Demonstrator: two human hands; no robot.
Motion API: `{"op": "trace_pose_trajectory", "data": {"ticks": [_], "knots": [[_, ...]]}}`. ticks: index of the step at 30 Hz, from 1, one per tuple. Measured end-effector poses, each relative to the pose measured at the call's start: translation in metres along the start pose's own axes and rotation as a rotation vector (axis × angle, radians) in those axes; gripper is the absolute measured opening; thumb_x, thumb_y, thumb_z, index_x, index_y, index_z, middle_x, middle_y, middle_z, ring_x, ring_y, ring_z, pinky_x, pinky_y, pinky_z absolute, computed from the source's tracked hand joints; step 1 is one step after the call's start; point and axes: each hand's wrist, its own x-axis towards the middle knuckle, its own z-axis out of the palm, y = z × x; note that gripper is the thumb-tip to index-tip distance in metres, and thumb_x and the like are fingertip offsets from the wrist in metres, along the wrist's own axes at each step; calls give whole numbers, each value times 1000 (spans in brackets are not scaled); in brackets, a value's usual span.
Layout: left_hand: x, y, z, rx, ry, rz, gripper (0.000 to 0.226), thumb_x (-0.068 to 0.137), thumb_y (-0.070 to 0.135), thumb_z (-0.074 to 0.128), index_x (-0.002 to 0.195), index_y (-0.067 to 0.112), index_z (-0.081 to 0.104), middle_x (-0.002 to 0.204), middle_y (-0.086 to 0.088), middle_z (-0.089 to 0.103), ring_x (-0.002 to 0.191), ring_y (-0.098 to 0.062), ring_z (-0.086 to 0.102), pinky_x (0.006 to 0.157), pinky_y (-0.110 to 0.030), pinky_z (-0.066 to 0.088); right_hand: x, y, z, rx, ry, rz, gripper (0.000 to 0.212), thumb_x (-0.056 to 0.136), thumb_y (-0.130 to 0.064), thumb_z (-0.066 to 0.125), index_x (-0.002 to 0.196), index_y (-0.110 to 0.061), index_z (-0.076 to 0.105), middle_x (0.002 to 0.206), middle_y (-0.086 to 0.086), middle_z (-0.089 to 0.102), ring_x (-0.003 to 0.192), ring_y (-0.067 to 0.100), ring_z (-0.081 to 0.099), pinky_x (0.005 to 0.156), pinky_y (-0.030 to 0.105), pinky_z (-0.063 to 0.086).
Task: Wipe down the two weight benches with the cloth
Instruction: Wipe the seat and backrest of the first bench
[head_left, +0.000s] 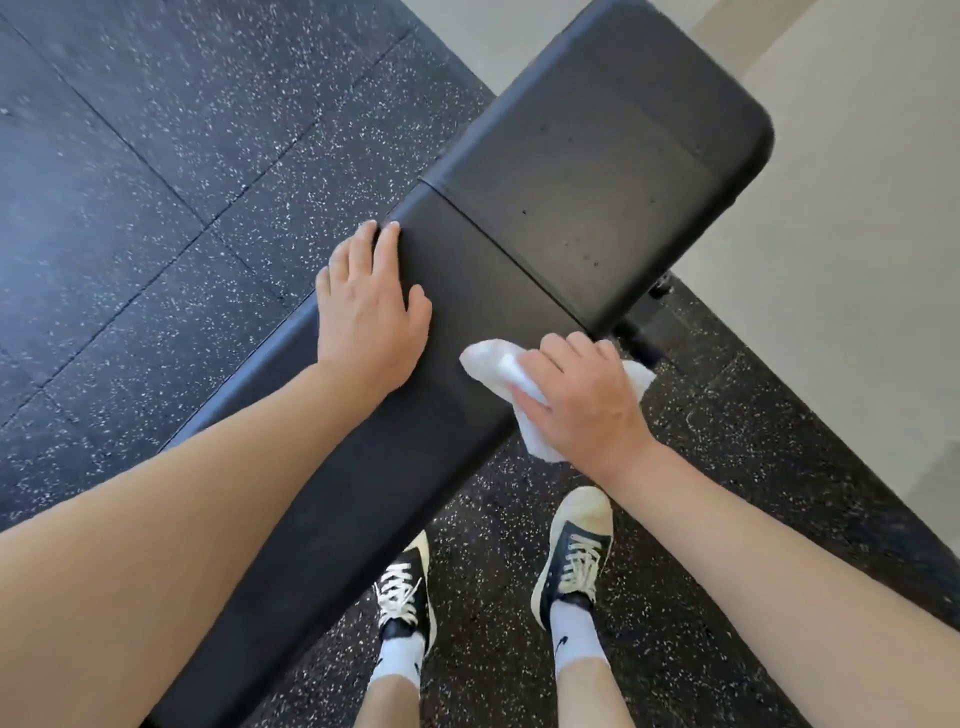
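Both bare forearms filled the lower frame, nearest the lens. Left hand (366, 317): fingers straight and close together, thumb apart, lying flat on the far edge of the black weight bench (457, 291), fingertips over the edge just short of the pad seam. Right hand (584, 397): fingers curled down onto the white cloth (511, 371), thumb pinning it from the side, pressing it against the bench's near edge. Cloth bunched under the palm, one corner sticking out toward the left hand, another hanging off the bench side below the wrist. Bench ran diagonally, lower left to upper right, two pads meeting at a seam; the upper pad showed small specks. Under it, black rubber flooring (156, 156) with white flecks. Two dark sneakers (574, 556) with pale laces and white socks stood just beside the bench. Pale wall (857, 208) at right.
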Motion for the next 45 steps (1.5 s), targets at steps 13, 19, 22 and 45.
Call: {"op": "trace_pose_trajectory", "data": {"ticks": [13, 19, 22, 45], "knots": [[69, 65, 37, -43, 280, -736, 47, 103, 35, 25, 137, 23, 55, 143, -8, 56, 138, -34, 43, 124, -60, 14, 15, 64, -12, 409, 171, 469, 26, 101, -38, 60, 99, -12, 59, 92, 1, 54, 81, 24, 47, 73, 46, 40], [74, 61, 45, -6, 303, -748, 49, 99, 35, 23, 134, 24, 57, 138, -8, 58, 134, -35, 45, 124, -59, 16, 104, 32, 25, 245, 178, 350, 29, 97, -40, 66, 89, -11, 67, 89, 6, 61, 80, 31, 53, 69, 44, 39], [76, 59, 44, 4, 302, -751, 56, 94, 37, 20, 133, 24, 58, 138, -9, 59, 133, -35, 45, 123, -58, 17, 173, 12, 38, 210, 152, 240, 36, 98, -49, 56, 91, -15, 66, 93, 3, 62, 87, 29, 54, 73, 42, 36], [72, 66, 40, -16, 274, -731, 62, 92, 39, 15, 136, 23, 57, 137, -9, 57, 134, -37, 43, 124, -60, 15, 188, 37, 39, 155, 211, 264, 29, 96, -39, 61, 76, -17, 59, 75, 2, 58, 75, 30, 52, 66, 43, 34]]}}
